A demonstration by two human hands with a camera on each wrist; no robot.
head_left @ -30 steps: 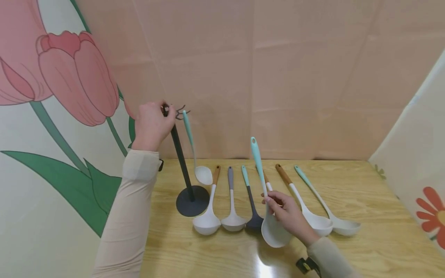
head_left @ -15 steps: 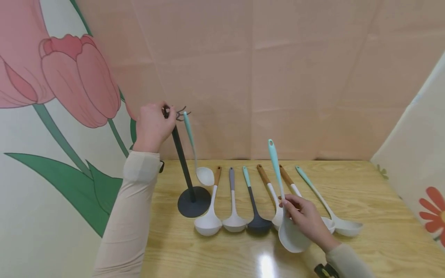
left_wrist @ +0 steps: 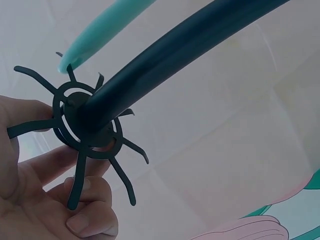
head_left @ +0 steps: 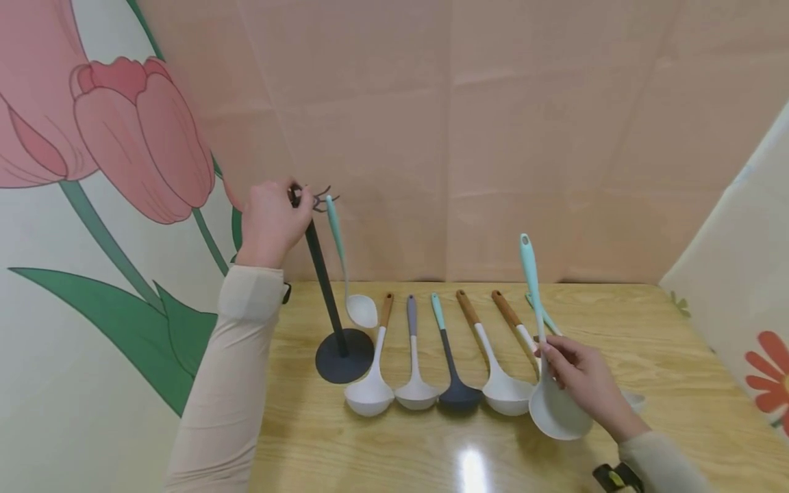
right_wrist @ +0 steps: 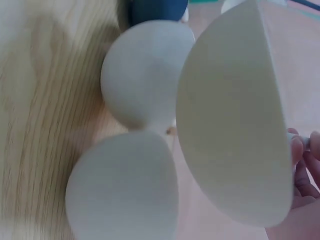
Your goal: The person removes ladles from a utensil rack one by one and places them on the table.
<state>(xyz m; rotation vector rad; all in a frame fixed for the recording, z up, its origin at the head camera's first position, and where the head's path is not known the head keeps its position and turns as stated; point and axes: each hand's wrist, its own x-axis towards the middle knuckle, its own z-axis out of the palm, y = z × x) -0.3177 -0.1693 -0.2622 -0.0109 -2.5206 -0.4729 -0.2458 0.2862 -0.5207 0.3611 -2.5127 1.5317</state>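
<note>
My left hand holds the top of a black utensil stand. In the left wrist view, its thumb and fingers pinch the knob behind a ring of curved hooks. From one hook hangs a white ladle with a turquoise handle. My right hand pinches another white ladle low on its stem, turquoise handle upward. This ladle is held over the right side of the row, partly covering a brown-handled ladle and a turquoise-handled one. Its bowl fills much of the right wrist view.
On the wooden table lies a row: a brown-handled white ladle, a grey-handled one, a dark ladle with turquoise handle, and two brown-handled white ladles, one at its bowl. A pink cloth backdrop stands behind.
My right hand has carried its ladle rightward along the row, uncovering the dark ladle and a brown-handled one. My left hand stays on the stand.
</note>
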